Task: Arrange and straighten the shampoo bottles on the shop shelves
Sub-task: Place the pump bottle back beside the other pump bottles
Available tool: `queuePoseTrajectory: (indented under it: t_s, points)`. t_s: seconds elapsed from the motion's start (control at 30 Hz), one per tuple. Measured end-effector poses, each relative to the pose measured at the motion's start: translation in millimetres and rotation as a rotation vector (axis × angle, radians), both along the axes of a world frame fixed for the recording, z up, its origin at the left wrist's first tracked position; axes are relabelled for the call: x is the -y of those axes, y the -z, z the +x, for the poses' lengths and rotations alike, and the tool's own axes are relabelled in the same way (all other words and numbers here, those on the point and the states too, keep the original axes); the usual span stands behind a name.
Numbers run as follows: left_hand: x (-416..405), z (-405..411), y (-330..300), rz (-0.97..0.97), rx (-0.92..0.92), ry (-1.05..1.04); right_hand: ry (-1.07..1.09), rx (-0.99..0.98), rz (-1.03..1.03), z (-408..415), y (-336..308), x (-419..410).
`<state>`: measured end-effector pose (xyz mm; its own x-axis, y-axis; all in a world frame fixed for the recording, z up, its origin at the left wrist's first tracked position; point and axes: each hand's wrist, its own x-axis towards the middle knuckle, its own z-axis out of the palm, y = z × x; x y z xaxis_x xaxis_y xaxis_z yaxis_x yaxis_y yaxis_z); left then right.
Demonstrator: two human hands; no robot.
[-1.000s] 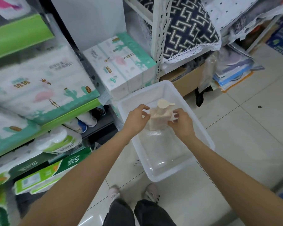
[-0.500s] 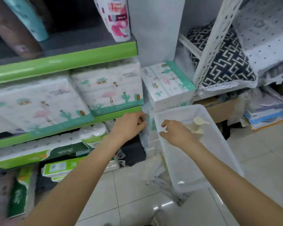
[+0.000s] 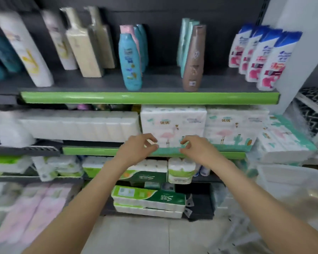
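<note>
Two hands we held out empty, left hand [image 3: 138, 149] and right hand [image 3: 198, 149] loosely curled before the tissue packs [image 3: 173, 125], seemingly readying a reach for the shampoo bottles [image 3: 129, 61] standing unevenly above on the green-edged shelf [image 3: 149, 98], over pale floor tiles [image 3: 154, 235].

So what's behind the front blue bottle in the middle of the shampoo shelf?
Behind the blue bottle a pink bottle shows its top, with two teal bottles in a row beside it. Their lower parts and anything further back are covered.
</note>
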<state>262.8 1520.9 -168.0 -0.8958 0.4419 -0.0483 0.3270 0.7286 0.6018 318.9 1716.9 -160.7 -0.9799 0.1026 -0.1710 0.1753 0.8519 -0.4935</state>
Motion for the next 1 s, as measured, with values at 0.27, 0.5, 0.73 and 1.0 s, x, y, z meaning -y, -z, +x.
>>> queuePoseTrajectory:
  t_s: [0.27, 0.5, 0.73, 1.0]
  points:
    - [158.4, -49.6, -45.4, 0.118, -0.143, -0.178, -0.080, -0.183, 0.003, -61.1, -49.1, 164.3]
    - [223.7, -101.1, -92.2, 0.314, -0.244, -0.313, -0.091, -0.379, 0.004, -132.1, -98.3, 250.0]
    - [242.8, -180.8, -135.5, 0.547, -0.272, -0.291, -0.027, -0.508, -0.043, -213.7, -141.1, 273.6]
    - [235.2, -260.0, -164.7, 0.676, -0.196, -0.197, 0.089, -0.618, -0.082, -291.6, -170.3, 273.4]
